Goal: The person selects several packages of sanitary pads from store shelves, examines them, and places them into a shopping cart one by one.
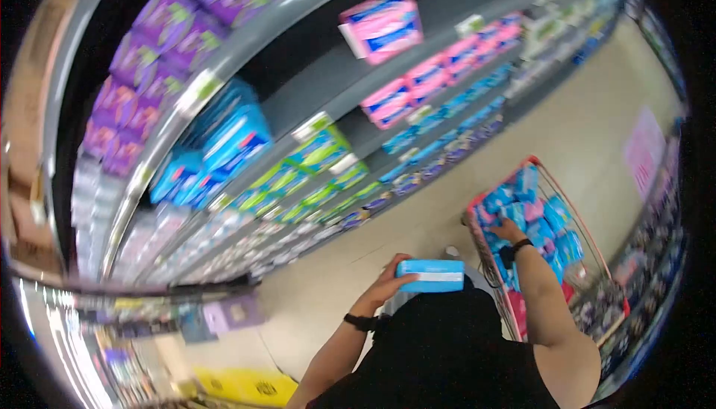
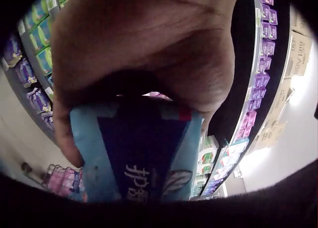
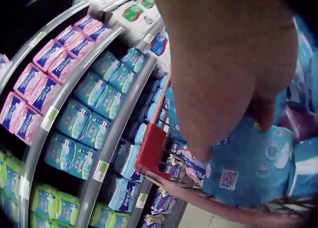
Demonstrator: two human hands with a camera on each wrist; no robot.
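My left hand [image 1: 389, 281] holds a light blue sanitary pad pack [image 1: 431, 275] in front of the dark-clothed torso. In the left wrist view, the fingers and thumb grip the sides of this pack [image 2: 94, 153], whose face has a dark blue panel with white characters. My right hand [image 1: 509, 231] reaches down into the shopping cart [image 1: 535, 161], among several blue packs. The right wrist view has its fingers and thumb around the upper edge of a teal pack [image 3: 248, 163] with a square printed code. Beside that one lies a pink pack [image 3: 191, 161].
Shelves of pink packs [image 1: 429, 77], green packs [image 1: 309, 151] and purple packs [image 1: 175, 17] run along the left. A red corner piece [image 3: 153, 146] sits on the cart rim. More shelving [image 1: 649, 260] stands right of the cart. Pale floor [image 1: 358, 248] lies between shelves and cart.
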